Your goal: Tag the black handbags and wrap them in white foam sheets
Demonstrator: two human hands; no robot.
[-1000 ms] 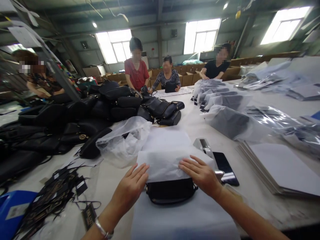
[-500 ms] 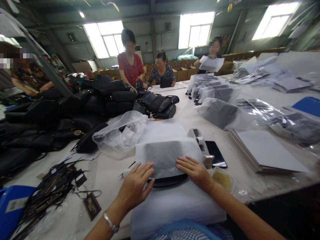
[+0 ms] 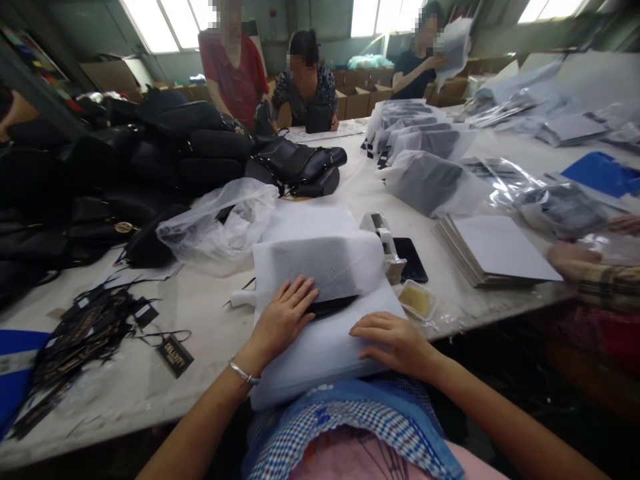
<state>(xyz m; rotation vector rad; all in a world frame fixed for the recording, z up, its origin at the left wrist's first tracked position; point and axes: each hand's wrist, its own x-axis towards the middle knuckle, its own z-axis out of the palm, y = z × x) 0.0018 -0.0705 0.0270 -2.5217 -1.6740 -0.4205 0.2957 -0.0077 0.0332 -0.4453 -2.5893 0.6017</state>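
we see the left hand (image 3: pixel 285 313) lying flat, fingers spread and open, on the near edge of a black bag (image 3: pixel 333 305) that is mostly wrapped in white tissue paper (image 3: pixel 320 263); it presses down and grips nothing. the right hand (image 3: pixel 393 340) rests just to its right, palm down and fingers loosely open, on the bare white sheet (image 3: pixel 325 347) that the bag lies on, touching the sheet and closed on nothing. only a thin dark strip of the bag shows between the two hands, under the paper's lower edge. just beyond the right hand sit a small clear tray with something yellow (image 3: pixel 417 300), a tape dispenser (image 3: pixel 383 233) and a dark phone (image 3: pixel 410 259), all on the table (image 3: pixel 200 333). further right lies a stack of flat white sheets (image 3: pixel 495 250), with another person's sleeve (image 3: pixel 600 283) beside it. left of the left hand a heap of black hang tags (image 3: pixel 95 327) spreads over the table, and beyond that a crumpled clear plastic bag (image 3: pixel 215 227) and a big pile of black handbags (image 3: pixel 150 160). far past both hands, bagged items (image 3: pixel 425 173) lie in a row, and three people work at the far end
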